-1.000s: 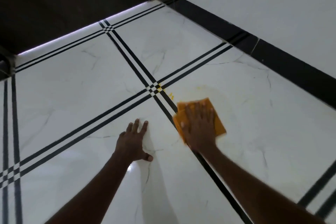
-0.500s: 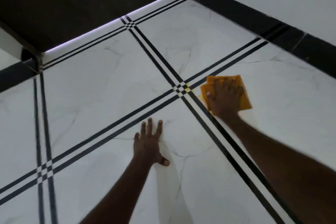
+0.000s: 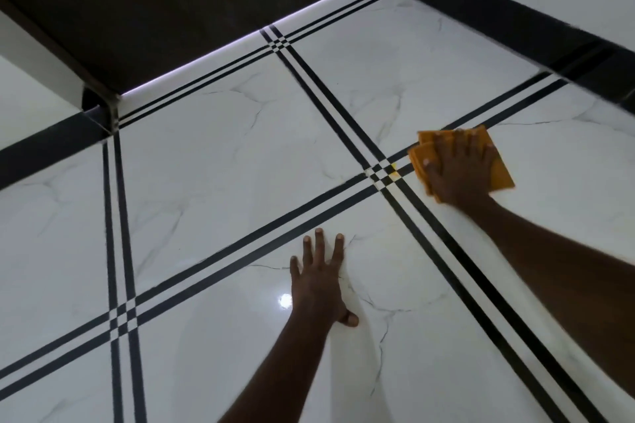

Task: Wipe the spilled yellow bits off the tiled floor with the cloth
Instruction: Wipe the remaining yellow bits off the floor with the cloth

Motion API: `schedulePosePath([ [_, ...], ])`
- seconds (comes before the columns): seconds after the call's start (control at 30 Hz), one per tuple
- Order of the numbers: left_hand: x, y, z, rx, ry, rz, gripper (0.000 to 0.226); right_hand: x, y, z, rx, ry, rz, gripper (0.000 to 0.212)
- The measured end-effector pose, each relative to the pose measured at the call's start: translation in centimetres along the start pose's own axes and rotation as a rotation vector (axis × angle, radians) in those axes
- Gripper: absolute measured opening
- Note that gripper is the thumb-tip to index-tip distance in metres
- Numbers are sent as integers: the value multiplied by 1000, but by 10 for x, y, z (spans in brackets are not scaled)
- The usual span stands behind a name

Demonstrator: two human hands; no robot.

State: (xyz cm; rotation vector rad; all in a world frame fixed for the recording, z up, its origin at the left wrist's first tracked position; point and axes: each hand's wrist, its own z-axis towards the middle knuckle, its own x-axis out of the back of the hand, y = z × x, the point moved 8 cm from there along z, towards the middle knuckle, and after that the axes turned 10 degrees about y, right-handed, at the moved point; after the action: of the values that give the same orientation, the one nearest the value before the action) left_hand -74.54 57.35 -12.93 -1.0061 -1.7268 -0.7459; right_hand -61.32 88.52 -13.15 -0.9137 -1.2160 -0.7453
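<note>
- Here, mid-wipe, the right hand (image 3: 458, 170) pressed the orange cloth (image 3: 498, 170) flat, fingers spread; the left hand (image 3: 318, 280) braced, open and empty, on the floor (image 3: 213, 154).
- Yellow bits (image 3: 392, 171) lay just beside the cloth, likely needing a leftward sweep.

Open tiled floor (image 3: 213, 161) lies left of and ahead of both hands; the black skirting (image 3: 515, 21) bounds it at right, the dark panel (image 3: 171, 10) at the far edge.

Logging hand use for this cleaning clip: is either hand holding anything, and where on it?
The right hand presses flat on top of the orange cloth, fingers spread, not gripping. The left hand rests bare on the floor.
</note>
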Motion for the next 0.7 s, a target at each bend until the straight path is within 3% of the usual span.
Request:
schedulePosePath([
  [0.07, -1, 0, 1, -3, -23, -12, 150, -13, -56, 16, 54, 11, 12, 78],
  [0.13, -2, -1, 1, 3, -37, -19, 150, -27, -118, -17, 277, -27, 10, 76],
  [0.23, 2, -1, -2, 12, -53, -40, 149, -14, -111, -103, 489, -58, 51, 70],
  [0.33, 0, -3, 0, 19, -37, -64, 151, 14, -19, -186, 391, -33, 48, 69],
  [0.43, -3, -3, 0, 19, -36, -67, 152, 22, 27, -186, 316, 4, 5, 72],
  [0.6, 0, -6, 2, 19, -14, -54, 151, 6, -21, -57, 105, 117, -10, 64],
  [0.63, -3, -1, 3, 12, -19, -59, 151, 0, -29, -59, 64, 133, -2, 64],
  [0.7, -2, -5, 4, 14, -9, -53, 151, -4, -58, -95, 166, 154, 44, 66],
])
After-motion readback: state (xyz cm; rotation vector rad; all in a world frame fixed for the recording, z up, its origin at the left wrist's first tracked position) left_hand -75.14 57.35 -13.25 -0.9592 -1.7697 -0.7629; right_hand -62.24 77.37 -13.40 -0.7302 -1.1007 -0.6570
